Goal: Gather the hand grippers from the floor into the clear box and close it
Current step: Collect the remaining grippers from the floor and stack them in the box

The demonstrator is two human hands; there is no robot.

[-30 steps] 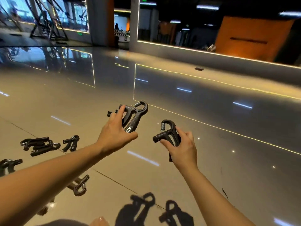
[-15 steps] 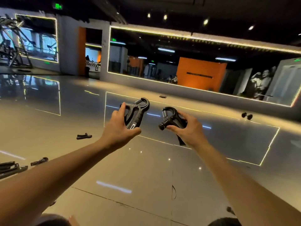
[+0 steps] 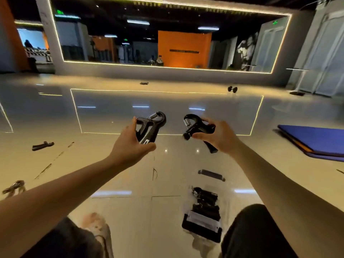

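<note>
over the floor (image 3: 115, 175), left hand (image 3: 130, 145) round a hand gripper (image 3: 151, 126), right hand (image 3: 221, 136) round a second gripper (image 3: 194, 124), springs up

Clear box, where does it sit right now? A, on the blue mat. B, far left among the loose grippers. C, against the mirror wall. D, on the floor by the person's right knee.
D: the clear box, with black grippers inside, sits on the floor beside the right knee.
</note>
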